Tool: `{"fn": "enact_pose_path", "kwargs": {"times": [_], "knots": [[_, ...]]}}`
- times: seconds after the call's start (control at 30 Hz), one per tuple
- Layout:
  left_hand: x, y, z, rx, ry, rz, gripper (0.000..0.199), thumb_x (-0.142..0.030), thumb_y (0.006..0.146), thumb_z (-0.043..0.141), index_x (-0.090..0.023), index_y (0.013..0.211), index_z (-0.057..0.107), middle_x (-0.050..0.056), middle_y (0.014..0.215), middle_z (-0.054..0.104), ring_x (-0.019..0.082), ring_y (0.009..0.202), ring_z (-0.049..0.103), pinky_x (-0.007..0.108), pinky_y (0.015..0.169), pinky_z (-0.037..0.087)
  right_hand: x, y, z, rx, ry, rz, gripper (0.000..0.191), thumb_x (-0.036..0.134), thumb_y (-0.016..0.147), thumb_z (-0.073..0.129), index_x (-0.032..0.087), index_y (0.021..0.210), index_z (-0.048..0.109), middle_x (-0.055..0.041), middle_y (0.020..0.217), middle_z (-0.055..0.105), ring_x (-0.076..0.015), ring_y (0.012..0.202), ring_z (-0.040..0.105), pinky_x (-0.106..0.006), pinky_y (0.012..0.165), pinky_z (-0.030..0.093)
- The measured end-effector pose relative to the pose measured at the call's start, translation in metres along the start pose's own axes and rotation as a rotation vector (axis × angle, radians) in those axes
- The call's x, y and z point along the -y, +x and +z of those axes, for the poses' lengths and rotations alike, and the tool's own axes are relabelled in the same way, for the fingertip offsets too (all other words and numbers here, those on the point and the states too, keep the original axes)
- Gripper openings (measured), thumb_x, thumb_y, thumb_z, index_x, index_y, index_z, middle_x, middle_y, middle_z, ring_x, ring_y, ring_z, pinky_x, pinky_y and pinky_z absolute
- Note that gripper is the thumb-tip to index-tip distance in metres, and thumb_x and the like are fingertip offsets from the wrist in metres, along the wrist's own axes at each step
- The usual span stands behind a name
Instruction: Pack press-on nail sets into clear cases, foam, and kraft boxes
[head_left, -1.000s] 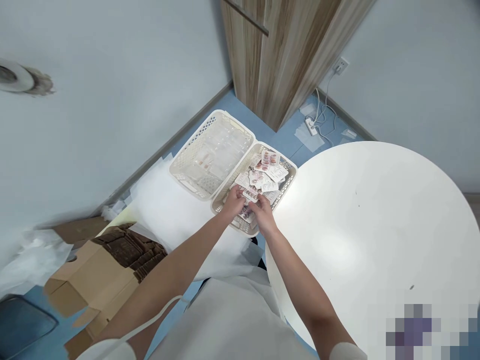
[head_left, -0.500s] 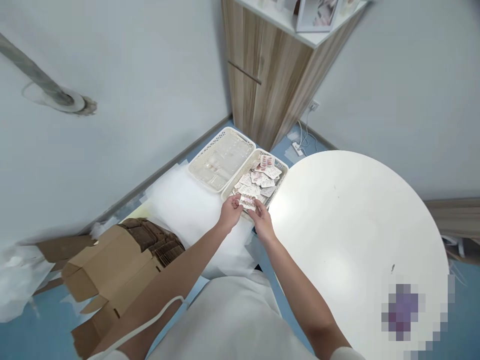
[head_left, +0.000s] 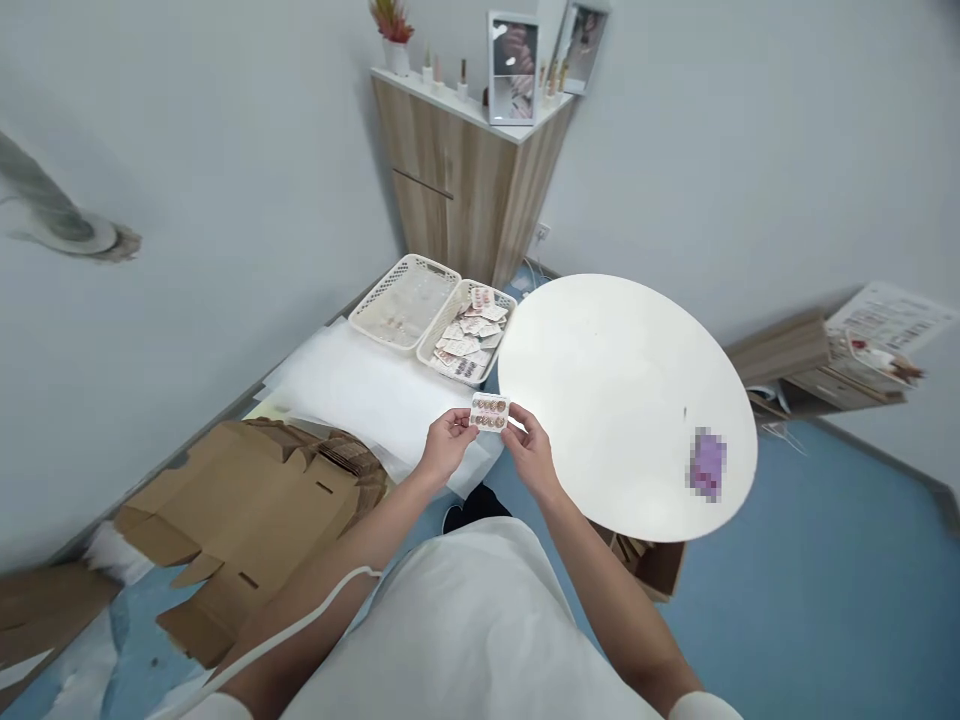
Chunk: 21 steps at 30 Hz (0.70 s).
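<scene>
A small white card (head_left: pixel 490 411) with two rows of round, brownish patterned pieces is held up between my two hands. My left hand (head_left: pixel 448 443) pinches its left edge, and my right hand (head_left: pixel 529 446) grips its right edge. Beyond them, a white basket (head_left: pixel 425 353) contains a loose pile of similar cards (head_left: pixel 471 330). Beside it on the left stands a second white basket (head_left: pixel 360 318) with a few clear scraps on its bottom.
A round white table (head_left: pixel 600 400) is at the right, bearing a blurred purple item (head_left: pixel 707 464). Flattened cardboard (head_left: pixel 262 490) lies at the lower left, near white sheeting (head_left: pixel 352 385). A wooden cabinet (head_left: pixel 465 190) fills the corner, with picture frames (head_left: pixel 513 70) on top.
Both hands have drawn the card back from the filled basket, so a gap now separates them. The view has shifted right, showing more of the table, floor and cabinet top.
</scene>
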<state>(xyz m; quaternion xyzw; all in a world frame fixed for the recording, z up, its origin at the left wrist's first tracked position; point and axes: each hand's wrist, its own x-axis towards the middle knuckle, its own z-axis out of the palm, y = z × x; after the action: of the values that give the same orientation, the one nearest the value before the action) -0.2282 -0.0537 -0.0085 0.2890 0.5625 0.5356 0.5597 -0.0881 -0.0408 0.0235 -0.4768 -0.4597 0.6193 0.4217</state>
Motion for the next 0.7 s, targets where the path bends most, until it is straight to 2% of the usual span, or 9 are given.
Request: {"fn": "enact_pose_path", "kwargs": {"times": [0.13, 0.3, 0.43, 0.57, 0.7], "knots": [[-0.003, -0.019, 0.021, 0.114, 0.022, -0.003, 0.036, -0.025, 0.060, 0.068, -0.014, 0.092, 0.056, 0.003, 0.080, 0.062, 0.013, 0.072, 0.058, 0.030, 0.072, 0.048, 0.003, -0.024, -0.027, -0.090, -0.023, 0.003, 0.046, 0.035, 0.071, 0.060, 0.023, 0.115, 0.050, -0.0084, 0.120, 0.055, -0.0212, 0.097, 0.060, -0.040, 0.085, 0.047], [-0.007, -0.026, 0.046, 0.253, 0.077, -0.050, 0.035, -0.025, 0.060, 0.069, -0.014, 0.091, 0.056, 0.001, 0.074, 0.061, 0.011, 0.070, 0.058, 0.030, 0.073, 0.047, 0.006, -0.041, -0.059, -0.185, -0.023, -0.001, 0.044, 0.036, 0.071, 0.060, 0.023, 0.113, 0.053, -0.0078, 0.116, 0.058, -0.0208, 0.093, 0.060, -0.039, 0.081, 0.049], [-0.006, -0.025, 0.070, 0.321, 0.124, -0.126, 0.037, -0.026, 0.059, 0.070, -0.014, 0.092, 0.056, -0.003, 0.066, 0.059, 0.010, 0.063, 0.057, 0.029, 0.070, 0.047, 0.003, -0.048, -0.089, -0.276, -0.023, -0.032, 0.037, 0.036, 0.070, 0.060, 0.022, 0.105, 0.058, -0.0076, 0.108, 0.061, -0.0190, 0.088, 0.060, -0.038, 0.081, 0.048], [-0.002, -0.018, 0.099, 0.411, 0.143, -0.180, 0.039, -0.028, 0.059, 0.071, -0.014, 0.092, 0.056, -0.003, 0.061, 0.058, 0.012, 0.062, 0.059, 0.031, 0.068, 0.047, 0.000, -0.051, -0.129, -0.371, -0.011, -0.005, 0.035, 0.036, 0.067, 0.062, 0.021, 0.099, 0.059, -0.0049, 0.097, 0.062, -0.0150, 0.078, 0.060, -0.036, 0.080, 0.047], [-0.002, -0.008, 0.132, 0.560, 0.269, -0.171, 0.040, -0.029, 0.059, 0.071, -0.015, 0.093, 0.057, -0.001, 0.062, 0.060, 0.014, 0.063, 0.060, 0.031, 0.068, 0.047, 0.006, -0.048, -0.170, -0.342, 0.017, 0.013, 0.035, 0.036, 0.067, 0.062, 0.022, 0.099, 0.059, -0.0014, 0.086, 0.062, -0.0118, 0.069, 0.057, -0.033, 0.074, 0.047]]}}
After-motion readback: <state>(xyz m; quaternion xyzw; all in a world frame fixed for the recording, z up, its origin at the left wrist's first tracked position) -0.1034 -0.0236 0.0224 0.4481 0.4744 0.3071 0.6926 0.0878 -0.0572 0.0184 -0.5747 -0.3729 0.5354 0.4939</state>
